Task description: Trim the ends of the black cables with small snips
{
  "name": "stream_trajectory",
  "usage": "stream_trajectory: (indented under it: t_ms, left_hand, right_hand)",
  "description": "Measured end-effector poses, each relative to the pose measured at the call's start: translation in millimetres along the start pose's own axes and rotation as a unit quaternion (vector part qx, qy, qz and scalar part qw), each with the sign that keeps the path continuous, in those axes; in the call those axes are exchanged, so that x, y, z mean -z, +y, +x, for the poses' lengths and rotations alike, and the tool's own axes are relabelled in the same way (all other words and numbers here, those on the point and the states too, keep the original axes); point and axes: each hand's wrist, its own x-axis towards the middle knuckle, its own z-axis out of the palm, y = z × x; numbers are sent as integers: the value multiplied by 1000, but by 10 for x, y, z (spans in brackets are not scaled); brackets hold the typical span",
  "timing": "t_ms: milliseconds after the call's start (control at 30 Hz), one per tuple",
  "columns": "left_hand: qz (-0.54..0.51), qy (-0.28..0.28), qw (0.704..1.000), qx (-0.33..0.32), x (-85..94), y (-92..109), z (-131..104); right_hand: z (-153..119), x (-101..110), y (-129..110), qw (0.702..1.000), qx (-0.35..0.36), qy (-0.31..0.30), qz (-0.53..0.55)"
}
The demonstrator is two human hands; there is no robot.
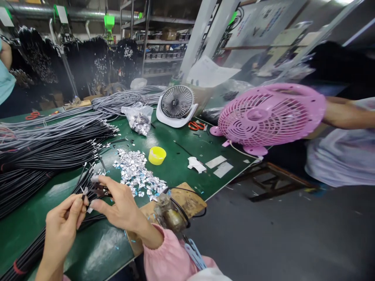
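My left hand [63, 222] pinches the end of a black cable [83, 196], its pale tip pointing up between thumb and fingers. Just to the right, my right hand [118, 201] has thumb and forefinger apart around a small dark tool [101, 190], partly hidden by the fingers. Bundles of black cables [38, 168] run across the left of the green table [102, 249], and one bundle passes under my hands. A heap of small silvery pieces [136, 168] lies just beyond my right hand.
A yellow ring-shaped container [157, 155], a bag of parts [139, 119], a small white fan [176, 105] and orange scissors [196, 125] stand farther back. A pink fan [269, 117] is at right beside a person's arm [342, 113]. A metal device [170, 212] sits on a board near my right forearm.
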Motion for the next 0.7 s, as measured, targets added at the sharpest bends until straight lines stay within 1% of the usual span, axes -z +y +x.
stream_trajectory:
  t_ms: [67,133,333,433,500,600,700]
  left_hand:
    - [-11,6,1000,10,10,18,5]
    - [-20,9,1000,18,6,40,11]
    - [-34,7,999,34,-22,76,12]
    - [-33,2,999,40,-23,62,11]
    - [-31,-10,999,41,-19,49,20]
    - [-24,-47,998,39,3,43,47]
    - [-17,-88,996,31,41,62,78]
  right_hand:
    - [-12,16,-8,998,31,-11,-46]
    - [-23,17,3,996,57,-6,-70]
    - [-27,-5,56,993,102,28,-44]
    - [-26,-9,67,992,105,35,-58]
    - [-29,-11,72,991,104,37,-76]
    - [-39,-15,77,988,115,45,-87]
    - [-45,-17,79,991,116,45,-49]
